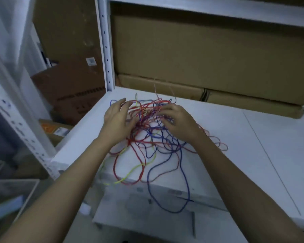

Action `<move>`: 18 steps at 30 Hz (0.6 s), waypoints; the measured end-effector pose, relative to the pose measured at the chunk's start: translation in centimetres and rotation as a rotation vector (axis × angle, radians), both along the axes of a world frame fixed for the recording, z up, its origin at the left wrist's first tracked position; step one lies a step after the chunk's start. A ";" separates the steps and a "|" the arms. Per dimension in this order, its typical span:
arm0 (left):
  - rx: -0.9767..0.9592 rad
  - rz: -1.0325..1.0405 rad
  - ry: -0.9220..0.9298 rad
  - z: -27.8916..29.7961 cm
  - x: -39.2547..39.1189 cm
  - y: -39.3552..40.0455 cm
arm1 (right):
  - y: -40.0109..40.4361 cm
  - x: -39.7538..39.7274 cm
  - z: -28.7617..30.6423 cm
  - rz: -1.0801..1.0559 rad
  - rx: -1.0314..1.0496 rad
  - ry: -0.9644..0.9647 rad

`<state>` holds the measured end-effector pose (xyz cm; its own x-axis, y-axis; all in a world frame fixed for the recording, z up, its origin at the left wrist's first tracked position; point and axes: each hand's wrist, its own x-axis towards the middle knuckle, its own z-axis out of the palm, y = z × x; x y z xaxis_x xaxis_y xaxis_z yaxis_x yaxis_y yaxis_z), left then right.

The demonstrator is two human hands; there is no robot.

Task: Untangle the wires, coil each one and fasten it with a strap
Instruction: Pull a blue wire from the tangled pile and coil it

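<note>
Head view: both hands (118, 120) (178, 120) spread, fingers resting on thin tangled wires (147, 137).

A storeroom or warehouse corner — white metal racking with a perforated upright post (105, 50) carries a white shelf board (253, 137), and large flat brown cardboard cartons (200, 55) are stacked at its back. More brown printed boxes (74, 95) (one bearing an orange label) crowd the floor beside it.

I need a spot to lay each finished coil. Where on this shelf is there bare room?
The white shelf is bare to the right of the wire tangle, up to the cardboard boxes behind. It is crowded at the near left, where loops hang over the edge under the left hand and right hand.
</note>
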<state>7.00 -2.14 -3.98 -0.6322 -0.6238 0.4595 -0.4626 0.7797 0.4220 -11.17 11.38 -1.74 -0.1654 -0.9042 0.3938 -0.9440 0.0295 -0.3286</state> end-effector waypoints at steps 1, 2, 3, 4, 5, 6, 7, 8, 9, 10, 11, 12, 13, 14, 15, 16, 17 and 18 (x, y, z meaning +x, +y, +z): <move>0.017 0.008 0.002 -0.7 1.3 1.2 | 1.1 0.8 -1.0 0.015 -0.009 0.019; 0.036 0.009 -0.008 -1.5 2.7 2.3 | 2.1 1.5 -2.0 0.039 -0.037 0.036; 0.045 0.015 -0.020 -2.1 4.0 3.4 | 3.1 2.2 -2.9 0.057 -0.053 0.050; 0.046 0.020 -0.028 -2.9 5.1 4.4 | 4.0 2.9 -3.7 0.068 -0.056 0.059; 0.052 0.026 -0.038 -3.6 6.2 5.2 | 4.8 3.5 -4.5 0.073 -0.060 0.064; 0.061 0.032 -0.045 -4.1 7.0 5.9 | 5.4 4.0 -5.3 0.074 -0.062 0.059; 0.072 0.037 -0.053 -4.7 7.7 6.7 | 6.0 4.6 -5.9 0.075 -0.064 0.049; 0.073 0.039 -0.059 -5.2 8.3 7.4 | 6.5 5.0 -6.5 0.075 -0.068 0.040; 0.073 0.036 -0.064 -5.6 8.8 8.0 | 7.0 5.4 -7.1 0.069 -0.076 0.038; 0.069 0.029 -0.065 -6.0 9.2 8.7 | 7.6 5.7 -7.6 0.053 -0.086 0.043; 0.068 0.016 -0.062 -6.3 9.5 9.2 | 8.3 5.8 -8.2 0.031 -0.105 0.052; 0.058 -0.003 -0.054 -6.5 9.7 9.8 | 9.1 5.9 -8.7 -0.001 -0.134 0.060; 0.039 -0.031 -0.044 -6.5 9.8 10.2 | 10.0 5.8 -9.3 -0.040 -0.161 0.063; 0.016 -0.065 -0.038 -6.6 9.8 10.6 | 10.9 5.7 -9.7 -0.088 -0.175 0.060; -0.005 -0.103 -0.037 -6.6 9.6 11.0 | 11.9 5.6 -10.1 -0.142 -0.178 0.054; -0.024 -0.139 -0.040 -6.6 9.4 11.4 | 12.7 5.5 -10.5 -0.192 -0.168 0.046; -0.041 -0.170 -0.043 -6.7 9.1 11.8 | 13.4 5.5 -10.9 -0.235 -0.157 0.044; -0.057 -0.196 -0.045 -6.7 8.8 12.2 | 13.9 5.6 -11.2 -0.266 -0.142 0.044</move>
<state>15.75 10.02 -10.66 -0.7596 -0.4609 0.4589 -0.3173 0.8785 0.3572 -5.62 25.32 -12.95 -0.3689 -0.7668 0.5253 -0.9227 0.2343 -0.3060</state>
